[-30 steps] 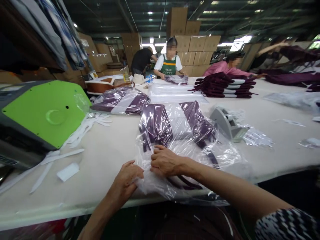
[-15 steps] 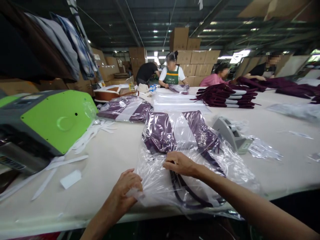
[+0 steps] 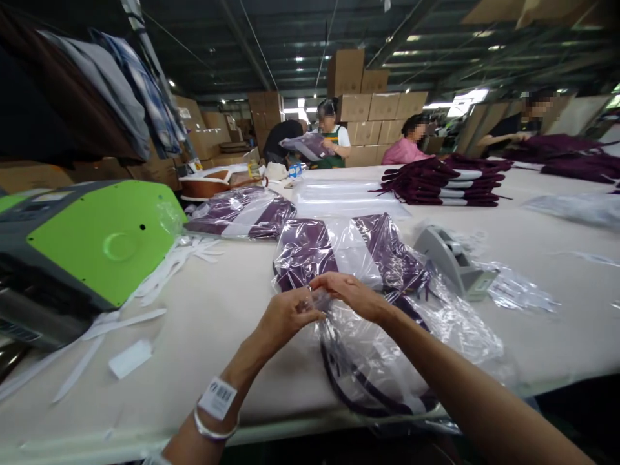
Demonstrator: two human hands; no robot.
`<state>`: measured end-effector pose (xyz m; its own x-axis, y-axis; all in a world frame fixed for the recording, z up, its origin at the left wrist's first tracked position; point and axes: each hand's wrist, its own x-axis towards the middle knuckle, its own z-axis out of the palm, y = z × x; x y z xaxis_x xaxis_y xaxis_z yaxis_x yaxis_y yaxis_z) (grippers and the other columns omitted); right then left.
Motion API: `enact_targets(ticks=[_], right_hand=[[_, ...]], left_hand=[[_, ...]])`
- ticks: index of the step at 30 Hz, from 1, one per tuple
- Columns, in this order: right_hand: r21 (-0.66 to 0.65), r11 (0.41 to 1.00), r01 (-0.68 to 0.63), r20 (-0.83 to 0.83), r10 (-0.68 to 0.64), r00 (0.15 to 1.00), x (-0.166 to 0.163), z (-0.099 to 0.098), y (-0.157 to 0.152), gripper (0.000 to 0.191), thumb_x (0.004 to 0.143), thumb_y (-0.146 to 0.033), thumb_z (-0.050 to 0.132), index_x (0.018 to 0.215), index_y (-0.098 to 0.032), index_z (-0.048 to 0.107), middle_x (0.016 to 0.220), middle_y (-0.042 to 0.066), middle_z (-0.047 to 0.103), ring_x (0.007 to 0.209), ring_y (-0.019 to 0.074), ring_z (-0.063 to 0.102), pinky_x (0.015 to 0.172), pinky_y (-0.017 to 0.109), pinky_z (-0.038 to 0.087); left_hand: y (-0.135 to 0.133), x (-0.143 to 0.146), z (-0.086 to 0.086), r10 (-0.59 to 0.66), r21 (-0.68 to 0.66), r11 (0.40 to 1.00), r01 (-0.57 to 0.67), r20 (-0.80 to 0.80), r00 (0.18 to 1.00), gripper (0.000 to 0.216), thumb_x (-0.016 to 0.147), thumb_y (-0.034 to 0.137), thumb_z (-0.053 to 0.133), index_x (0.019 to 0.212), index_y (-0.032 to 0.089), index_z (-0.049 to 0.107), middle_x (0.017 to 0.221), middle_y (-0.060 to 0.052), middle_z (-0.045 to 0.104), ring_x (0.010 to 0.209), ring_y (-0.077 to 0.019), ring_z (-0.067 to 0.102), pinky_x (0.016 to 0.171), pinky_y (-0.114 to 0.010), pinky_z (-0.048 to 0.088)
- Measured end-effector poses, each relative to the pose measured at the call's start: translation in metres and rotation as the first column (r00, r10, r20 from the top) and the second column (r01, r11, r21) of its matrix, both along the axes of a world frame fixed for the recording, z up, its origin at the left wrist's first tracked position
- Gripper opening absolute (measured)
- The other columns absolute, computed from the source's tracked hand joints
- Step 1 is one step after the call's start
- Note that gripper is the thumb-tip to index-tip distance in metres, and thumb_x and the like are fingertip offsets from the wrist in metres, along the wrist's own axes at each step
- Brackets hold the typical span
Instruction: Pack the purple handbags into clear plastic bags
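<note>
A clear plastic bag [image 3: 382, 310] holding a folded purple and white garment lies on the table in front of me. My left hand [image 3: 285, 316] and my right hand [image 3: 353, 294] meet above its near left part. Both pinch the loose plastic flap of the bag, which is folded back over the garment. The fingers of each hand are closed on the film. A bracelet and a barcode tag [image 3: 217, 398] sit on my left wrist.
A green and grey machine [image 3: 92, 239] stands at the left with white paper strips [image 3: 159, 274] beside it. A grey tape dispenser [image 3: 453, 261] sits to the right. Another bagged garment [image 3: 239, 213] and stacked purple garments [image 3: 440, 181] lie farther back. Several people work at the far end.
My left hand lifted from the bag's near left edge and moved up and right to meet my right hand, carrying the plastic flap back over the garment.
</note>
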<state>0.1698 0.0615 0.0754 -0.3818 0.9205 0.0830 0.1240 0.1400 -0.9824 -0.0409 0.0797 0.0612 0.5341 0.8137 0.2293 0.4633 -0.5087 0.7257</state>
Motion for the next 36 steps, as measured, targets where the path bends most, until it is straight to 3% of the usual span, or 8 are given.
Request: enact_targets(ticks=[4, 8, 12, 18, 22, 26, 31, 36], right_hand=[[-0.061, 0.997, 0.049, -0.047, -0.052, 0.998, 0.011, 0.0, -0.004, 0.046, 0.08, -0.043, 0.076, 0.117, -0.019, 0.066, 0.107, 0.007, 0.072, 0.094, 0.0192, 0.067, 0.084, 0.033, 0.051], [-0.006, 0.967, 0.256, 0.061, -0.255, 0.965, 0.019, -0.018, -0.001, 0.021, 0.076, -0.034, 0.076, 0.086, -0.016, 0.07, 0.076, 0.001, 0.069, 0.069, 0.0132, 0.061, 0.063, 0.025, 0.046], [-0.046, 0.949, 0.313, 0.024, -0.312, 0.95, 0.029, -0.031, 0.006, 0.019, 0.078, -0.034, 0.071, 0.079, -0.016, 0.067, 0.066, -0.001, 0.066, 0.061, 0.012, 0.059, 0.06, 0.025, 0.046], [-0.127, 0.901, 0.416, 0.068, -0.41, 0.909, 0.047, -0.045, 0.013, 0.018, 0.071, -0.034, 0.071, 0.071, -0.017, 0.064, 0.06, -0.002, 0.061, 0.052, 0.0096, 0.054, 0.052, 0.023, 0.043], [-0.106, 0.872, 0.477, 0.137, -0.463, 0.876, 0.053, -0.06, 0.017, 0.019, 0.072, -0.035, 0.069, 0.07, -0.018, 0.062, 0.056, -0.003, 0.058, 0.048, 0.0103, 0.053, 0.048, 0.023, 0.04], [-0.021, 0.86, 0.511, 0.221, -0.494, 0.841, 0.056, -0.068, 0.018, 0.019, 0.077, -0.036, 0.065, 0.073, -0.018, 0.064, 0.055, -0.003, 0.06, 0.049, 0.0116, 0.054, 0.048, 0.023, 0.041], [0.169, 0.858, 0.484, 0.288, -0.513, 0.809, 0.056, -0.059, 0.014, 0.016, 0.084, -0.033, 0.062, 0.079, -0.02, 0.071, 0.066, -0.001, 0.068, 0.06, 0.0146, 0.06, 0.061, 0.027, 0.045], [0.428, 0.801, 0.419, 0.488, -0.595, 0.639, 0.052, -0.055, 0.016, 0.01, 0.085, -0.027, 0.065, 0.079, -0.022, 0.072, 0.083, 0.002, 0.072, 0.078, 0.0179, 0.064, 0.074, 0.029, 0.043]], left_hand=[[0.018, 0.037, -0.007, 0.026, 0.062, 0.998, -0.02, -0.1, 0.995, 0.023, 0.082, 0.039, 0.071, 0.078, 0.02, 0.058, 0.069, 0.004, 0.058, 0.063, -0.0129, 0.051, 0.061, -0.025, 0.032], [0.021, 0.044, -0.004, 0.059, 0.053, 0.997, -0.05, -0.188, 0.98, 0.032, 0.075, 0.046, 0.076, 0.076, 0.021, 0.055, 0.067, 0.005, 0.057, 0.062, -0.0136, 0.05, 0.058, -0.026, 0.03], [0.029, 0.015, -0.002, 0.029, -0.042, 0.998, -0.039, -0.22, 0.975, 0.033, 0.073, 0.045, 0.076, 0.094, 0.024, 0.061, 0.082, 0.004, 0.065, 0.072, -0.0157, 0.057, 0.063, -0.026, 0.037], [0.053, -0.042, -0.028, 0.009, -0.213, 0.976, -0.044, -0.159, 0.987, 0.03, 0.086, 0.047, 0.057, 0.078, 0.019, 0.063, 0.075, 0.0, 0.065, 0.073, -0.0172, 0.058, 0.069, -0.027, 0.041], [0.059, -0.048, -0.044, 0.097, -0.263, 0.958, -0.116, -0.087, 0.992, 0.031, 0.084, 0.047, 0.059, 0.076, 0.017, 0.061, 0.07, 0.001, 0.06, 0.069, -0.0159, 0.054, 0.068, -0.026, 0.041], [0.06, -0.046, -0.04, 0.091, -0.285, 0.953, -0.105, -0.063, 0.994, 0.035, 0.085, 0.05, 0.058, 0.072, 0.017, 0.06, 0.068, 0.001, 0.059, 0.067, -0.0159, 0.053, 0.066, -0.027, 0.039], [0.06, -0.044, -0.032, 0.193, -0.197, 0.961, -0.196, -0.035, 0.981, 0.032, 0.088, 0.047, 0.055, 0.074, 0.019, 0.062, 0.073, 0.002, 0.062, 0.074, -0.0165, 0.057, 0.072, -0.026, 0.041], [0.057, -0.027, -0.042, 0.373, 0.133, 0.928, -0.349, -0.362, 0.854, 0.026, 0.091, 0.036, 0.05, 0.073, 0.021, 0.06, 0.074, -0.002, 0.066, 0.073, -0.0199, 0.059, 0.069, -0.03, 0.037]])
